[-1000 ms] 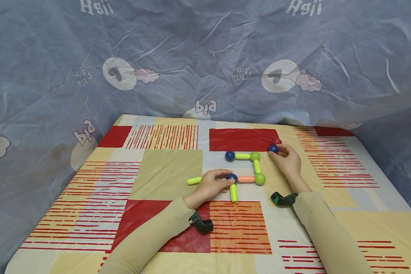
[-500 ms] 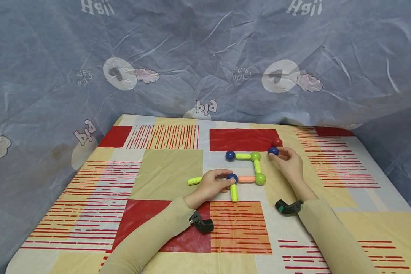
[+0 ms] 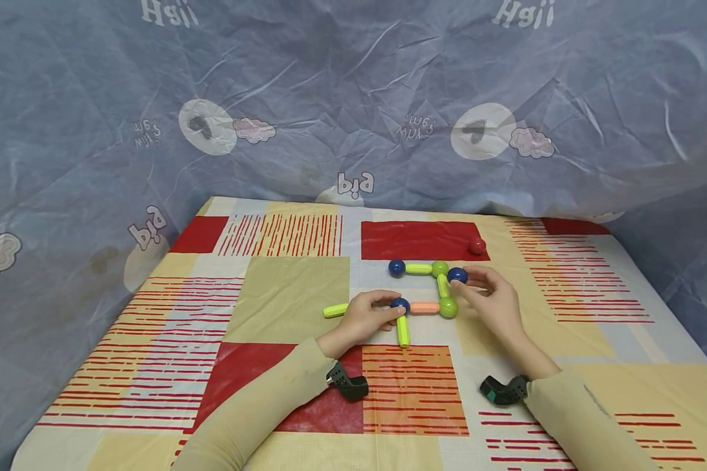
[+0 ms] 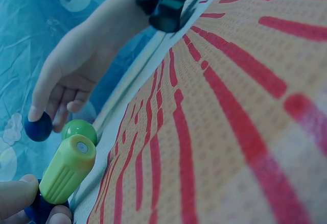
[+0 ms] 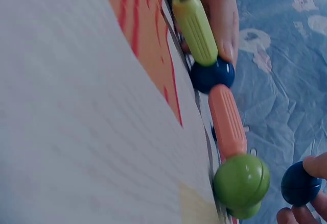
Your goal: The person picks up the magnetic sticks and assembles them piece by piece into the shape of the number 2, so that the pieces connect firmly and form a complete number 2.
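My left hand [image 3: 361,318] pinches a blue ball [image 3: 400,305] that joins a yellow-green stick [image 3: 403,332] and an orange-pink stick [image 3: 425,307]. That stick leads to a green ball [image 3: 448,307], then another yellow-green stick, a second green ball [image 3: 440,268], a further stick [image 3: 418,268] and a blue end ball [image 3: 397,267]. Between thumb and fingers, my right hand [image 3: 497,302] holds a separate loose blue ball [image 3: 457,276] just right of the second green ball. In the right wrist view this held blue ball [image 5: 301,184] hangs apart from the green ball [image 5: 241,182].
A red ball [image 3: 477,246] lies beyond my right hand. Left of my left hand, a yellow-green stick [image 3: 335,311] shows, its inner end hidden by the hand. The patterned tablecloth [image 3: 294,301] meets a grey-blue curtain [image 3: 353,98] at the back.
My right hand has moved the loose blue ball nearer and to the left, from beside the red ball to beside the chain. My left hand stays in place.
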`<action>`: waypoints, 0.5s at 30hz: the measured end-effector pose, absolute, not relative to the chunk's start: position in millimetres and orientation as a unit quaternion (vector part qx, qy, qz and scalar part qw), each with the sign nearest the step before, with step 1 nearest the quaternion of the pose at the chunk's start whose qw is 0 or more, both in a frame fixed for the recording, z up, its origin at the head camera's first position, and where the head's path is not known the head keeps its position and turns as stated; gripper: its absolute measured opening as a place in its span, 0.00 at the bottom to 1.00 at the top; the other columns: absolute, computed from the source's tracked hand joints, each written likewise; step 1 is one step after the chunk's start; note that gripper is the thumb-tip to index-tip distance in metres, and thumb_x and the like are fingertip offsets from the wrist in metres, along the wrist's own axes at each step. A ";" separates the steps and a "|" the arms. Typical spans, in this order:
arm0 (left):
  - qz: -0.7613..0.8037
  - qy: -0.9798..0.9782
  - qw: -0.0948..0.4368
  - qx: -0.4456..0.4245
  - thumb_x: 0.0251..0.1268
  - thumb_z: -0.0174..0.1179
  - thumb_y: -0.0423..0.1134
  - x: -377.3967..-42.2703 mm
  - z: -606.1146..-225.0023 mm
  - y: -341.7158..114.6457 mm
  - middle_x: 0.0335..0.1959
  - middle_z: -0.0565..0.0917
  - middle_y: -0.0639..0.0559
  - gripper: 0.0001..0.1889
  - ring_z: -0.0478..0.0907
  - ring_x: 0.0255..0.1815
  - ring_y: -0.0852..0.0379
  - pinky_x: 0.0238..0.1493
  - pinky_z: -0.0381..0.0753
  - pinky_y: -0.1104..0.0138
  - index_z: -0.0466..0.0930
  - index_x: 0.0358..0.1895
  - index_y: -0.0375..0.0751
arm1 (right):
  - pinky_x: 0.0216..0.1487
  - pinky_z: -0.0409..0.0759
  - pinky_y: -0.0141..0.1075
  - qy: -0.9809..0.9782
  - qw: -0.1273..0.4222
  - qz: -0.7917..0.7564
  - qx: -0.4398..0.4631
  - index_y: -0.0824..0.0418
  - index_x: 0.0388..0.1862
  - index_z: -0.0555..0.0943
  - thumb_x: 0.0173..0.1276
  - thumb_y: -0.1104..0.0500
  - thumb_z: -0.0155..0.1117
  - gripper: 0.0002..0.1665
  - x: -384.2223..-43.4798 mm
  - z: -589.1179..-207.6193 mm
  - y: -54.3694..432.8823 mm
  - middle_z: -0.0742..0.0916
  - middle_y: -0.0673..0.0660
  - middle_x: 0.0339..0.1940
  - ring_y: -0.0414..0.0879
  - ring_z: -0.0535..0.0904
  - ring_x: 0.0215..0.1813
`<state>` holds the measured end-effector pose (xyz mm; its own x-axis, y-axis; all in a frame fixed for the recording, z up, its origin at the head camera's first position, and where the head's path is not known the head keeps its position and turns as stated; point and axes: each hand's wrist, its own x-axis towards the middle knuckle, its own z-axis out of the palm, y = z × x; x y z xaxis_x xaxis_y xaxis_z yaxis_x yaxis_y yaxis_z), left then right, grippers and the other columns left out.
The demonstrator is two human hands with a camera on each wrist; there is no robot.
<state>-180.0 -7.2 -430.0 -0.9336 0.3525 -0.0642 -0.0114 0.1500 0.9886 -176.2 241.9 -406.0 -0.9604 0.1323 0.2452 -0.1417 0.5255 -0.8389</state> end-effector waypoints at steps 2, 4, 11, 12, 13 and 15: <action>0.642 0.745 0.144 0.112 0.60 0.64 0.37 -179.9 -429.9 -7.3 0.39 0.82 0.49 0.18 0.81 0.29 0.59 0.31 0.83 0.67 0.79 0.53 0.37 | 0.40 0.74 0.21 -0.861 0.136 0.489 0.016 0.62 0.54 0.77 0.60 0.47 0.68 0.28 -166.4 -400.7 235.6 0.82 0.57 0.45 0.38 0.76 0.43; 0.643 0.744 0.146 0.110 0.60 0.64 0.37 -180.0 -429.8 -7.2 0.40 0.82 0.49 0.18 0.81 0.29 0.59 0.31 0.83 0.67 0.79 0.53 0.37 | 0.39 0.74 0.21 -0.863 0.129 0.488 0.030 0.63 0.53 0.77 0.61 0.49 0.68 0.26 -156.1 -395.3 228.6 0.82 0.58 0.45 0.37 0.76 0.42; 0.637 0.750 0.148 0.102 0.59 0.65 0.39 -180.3 -430.9 -5.9 0.40 0.81 0.49 0.18 0.81 0.30 0.58 0.32 0.82 0.67 0.79 0.52 0.38 | 0.37 0.76 0.24 -0.864 0.111 0.487 0.064 0.60 0.52 0.77 0.60 0.49 0.68 0.25 -137.4 -407.1 218.5 0.84 0.55 0.43 0.39 0.78 0.41; 0.636 0.751 0.147 0.101 0.59 0.65 0.39 -180.4 -431.1 -5.7 0.40 0.81 0.49 0.18 0.81 0.30 0.58 0.32 0.82 0.67 0.79 0.52 0.39 | 0.37 0.76 0.25 -0.863 0.108 0.488 0.068 0.60 0.52 0.77 0.60 0.49 0.68 0.24 -134.4 -407.8 216.7 0.84 0.55 0.42 0.40 0.78 0.41; 0.634 0.753 0.145 0.103 0.59 0.65 0.39 -180.6 -431.3 -5.7 0.40 0.81 0.49 0.18 0.81 0.30 0.58 0.32 0.82 0.67 0.79 0.53 0.39 | 0.36 0.76 0.25 -0.864 0.103 0.487 0.072 0.59 0.52 0.78 0.60 0.50 0.68 0.24 -131.5 -408.4 214.9 0.84 0.55 0.42 0.40 0.78 0.41; 0.633 0.753 0.144 0.104 0.59 0.65 0.39 -180.6 -431.2 -5.8 0.40 0.82 0.49 0.18 0.81 0.30 0.58 0.32 0.82 0.67 0.79 0.53 0.38 | 0.35 0.76 0.27 -0.866 0.092 0.485 0.078 0.58 0.52 0.78 0.60 0.50 0.69 0.24 -126.2 -409.4 211.8 0.84 0.54 0.42 0.41 0.78 0.41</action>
